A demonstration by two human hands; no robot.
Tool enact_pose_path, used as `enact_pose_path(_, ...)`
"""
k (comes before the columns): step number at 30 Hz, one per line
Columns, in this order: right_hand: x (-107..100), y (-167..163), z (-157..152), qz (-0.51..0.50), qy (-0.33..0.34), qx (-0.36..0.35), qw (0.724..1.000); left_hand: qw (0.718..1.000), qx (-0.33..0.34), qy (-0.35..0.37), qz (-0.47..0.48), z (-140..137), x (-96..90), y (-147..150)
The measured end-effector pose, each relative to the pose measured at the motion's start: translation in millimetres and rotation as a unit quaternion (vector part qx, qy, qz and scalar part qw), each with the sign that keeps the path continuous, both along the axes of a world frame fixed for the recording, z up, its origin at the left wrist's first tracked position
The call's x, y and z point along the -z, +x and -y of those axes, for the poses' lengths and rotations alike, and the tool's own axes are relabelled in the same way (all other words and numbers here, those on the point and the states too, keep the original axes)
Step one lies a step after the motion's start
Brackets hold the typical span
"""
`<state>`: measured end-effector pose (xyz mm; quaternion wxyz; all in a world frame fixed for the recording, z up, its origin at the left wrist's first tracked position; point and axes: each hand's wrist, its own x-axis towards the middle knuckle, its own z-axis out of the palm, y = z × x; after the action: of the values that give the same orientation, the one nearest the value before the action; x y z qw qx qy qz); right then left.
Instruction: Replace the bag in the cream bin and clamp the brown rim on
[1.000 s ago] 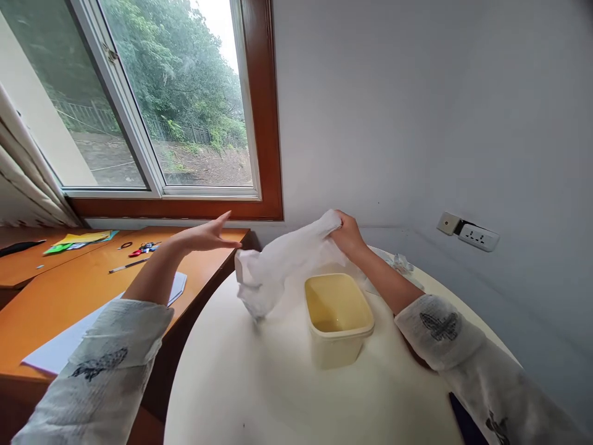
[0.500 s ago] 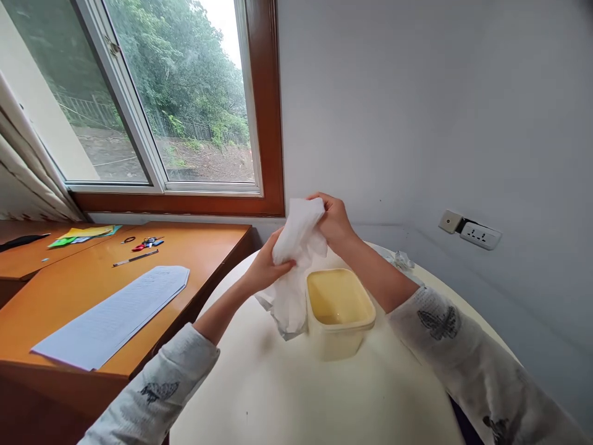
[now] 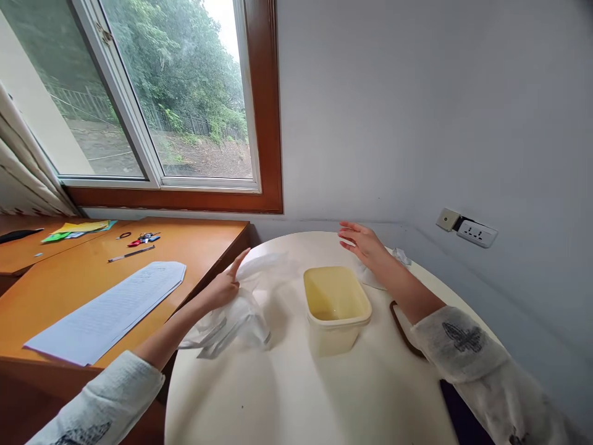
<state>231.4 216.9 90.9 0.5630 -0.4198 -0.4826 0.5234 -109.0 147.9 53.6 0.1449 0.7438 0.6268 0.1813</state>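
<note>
White, see-through, crumpled thin plastic lies under our left hand at the left side of our round, cream-coloured table; with some fingers hidden, we cannot tell whether that hand grips it. We hold our right hand unclenched, fingers parted, above the table's far right part. Between our hands, nearer us, stands an upright, pale yellow, rounded rectangular plastic container, its top uncovered.

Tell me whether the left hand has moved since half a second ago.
Yes. Judged against the yellow container, the left hand has moved left, so the gap between them is now wider.
</note>
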Motion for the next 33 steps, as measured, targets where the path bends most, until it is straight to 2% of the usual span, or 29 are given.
enact_pose_path(3,14,20,13,0.021,-0.005,0.009,1.0,0.991,-0.001,-0.082,-0.106,1,28.7,-6)
enact_pose_path(6,30,38,29,0.062,-0.006,0.006,0.998,0.979,0.011,-0.133,-0.153,6,51.7,-6)
enact_pose_path(9,48,53,43,0.085,-0.031,0.011,0.996,0.981,0.013,-0.121,-0.154,8,67.1,-6)
enact_pose_path(12,67,68,51,0.087,-0.069,0.034,0.993,0.982,0.002,-0.095,-0.161,3,73.2,-6)
enact_pose_path(14,78,79,54,0.089,-0.087,0.053,0.991,0.979,-0.003,-0.087,-0.182,-4,70.1,-5)
enact_pose_path(17,90,97,55,0.096,-0.096,0.087,0.987,0.978,0.004,-0.049,-0.204,-11,53.4,0)
enact_pose_path(20,99,115,48,0.103,-0.096,0.139,0.98,0.986,0.026,-0.009,-0.164,-9,27.8,14)
enact_pose_path(24,109,133,27,0.132,-0.08,0.232,0.96,0.993,0.082,0.001,-0.086,11,1.0,40)
enact_pose_path(29,112,145,-7,0.235,-0.057,0.312,0.919,0.988,0.154,0.018,0.024,42,-1.9,73)
enact_pose_path(33,113,148,-31,0.324,-0.066,0.29,0.898,0.983,0.155,0.004,0.098,59,6.3,95)
